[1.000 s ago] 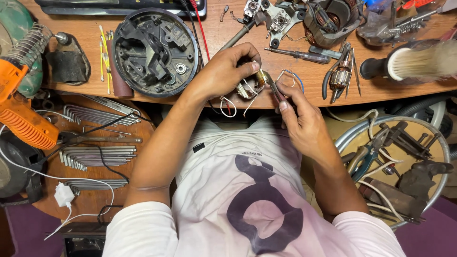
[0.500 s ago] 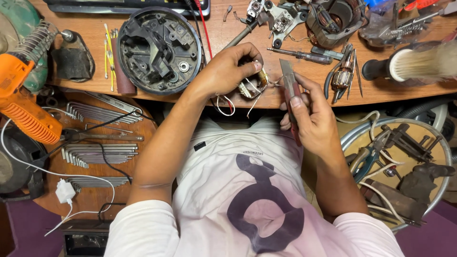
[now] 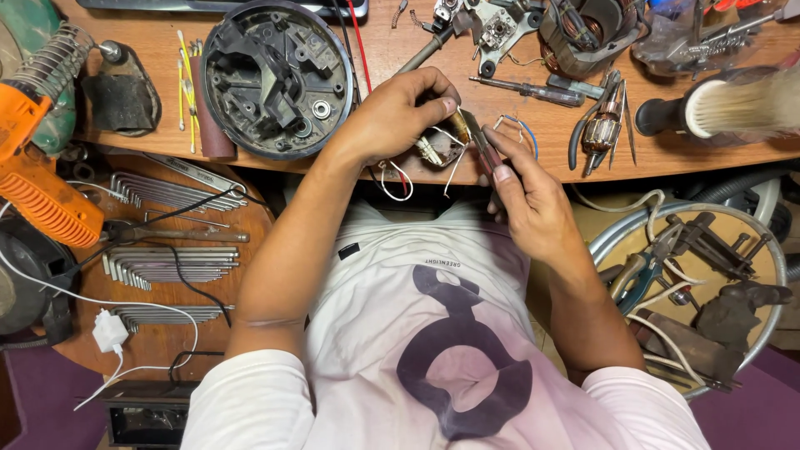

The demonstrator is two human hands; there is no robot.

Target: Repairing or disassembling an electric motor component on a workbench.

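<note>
My left hand grips a small electrical part with white and red wires at the front edge of the wooden workbench. My right hand holds a dark slim hand tool, its brass-coloured tip resting against the part. The loose wires hang down over the bench edge toward my white shirt.
A round black housing lies left of my hands. A motor armature, a screwdriver, a brush and metal parts sit to the right. Hex keys lie on a round stool; an orange tool far left; a tool tub at right.
My right hand has turned the tool from pointing up to leaning left, bringing its tip to the part in my left hand. My left hand has stayed in place.
</note>
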